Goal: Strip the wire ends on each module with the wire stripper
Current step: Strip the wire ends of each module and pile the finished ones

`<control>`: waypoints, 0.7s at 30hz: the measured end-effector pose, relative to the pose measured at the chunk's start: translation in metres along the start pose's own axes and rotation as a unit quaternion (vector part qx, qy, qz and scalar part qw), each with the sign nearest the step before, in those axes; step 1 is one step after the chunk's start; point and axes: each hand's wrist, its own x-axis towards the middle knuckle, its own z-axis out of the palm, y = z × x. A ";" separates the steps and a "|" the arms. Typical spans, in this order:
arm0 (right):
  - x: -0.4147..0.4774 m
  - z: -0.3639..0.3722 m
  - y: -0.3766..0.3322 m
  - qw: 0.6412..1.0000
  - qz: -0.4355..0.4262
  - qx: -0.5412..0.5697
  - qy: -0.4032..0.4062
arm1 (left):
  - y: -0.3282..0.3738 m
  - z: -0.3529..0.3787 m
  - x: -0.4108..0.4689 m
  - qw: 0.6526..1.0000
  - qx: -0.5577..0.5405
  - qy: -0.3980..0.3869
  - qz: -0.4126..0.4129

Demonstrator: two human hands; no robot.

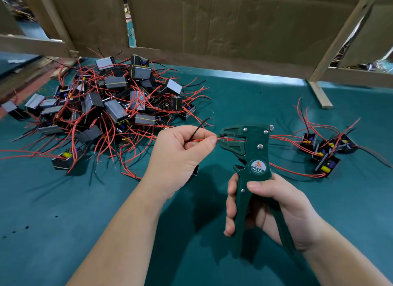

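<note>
Cloth covers the table (63,200), cardboard (212,19) behind; big module heap (110,102) left, small module group (327,151) right. Left hand (180,156) pinches red wire (200,140) into wire stripper (253,149), gripped by right hand (282,207).

Hidden behind left hand (178,156) save one dark corner below the palm: black module (195,170).
Lost inside head of dark green wire stripper (251,149): tip of thin red wire (202,140); insulation state not discernible.
Partly covered by right hand (270,209): stripper handles.
Too small to read: print under "W01A" on round label (258,167).
Cut by bottom edge: left forearm (119,232), right forearm (344,253).
Cut by top edge: brown cardboard panels (234,19).
Blurred beyond pale wooden frame (344,36): clutter (361,62).
</note>
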 end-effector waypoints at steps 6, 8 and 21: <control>0.001 -0.002 0.001 1.000 0.000 0.000 0.009 | -0.001 0.000 -0.001 0.999 0.026 0.017 0.021; 0.001 -0.002 0.001 1.000 -0.001 0.000 0.003 | -0.001 -0.001 -0.001 0.999 0.029 0.016 0.024; -0.001 -0.007 -0.001 1.000 0.008 -0.029 0.001 | 0.000 -0.005 -0.001 0.997 0.071 -0.001 0.031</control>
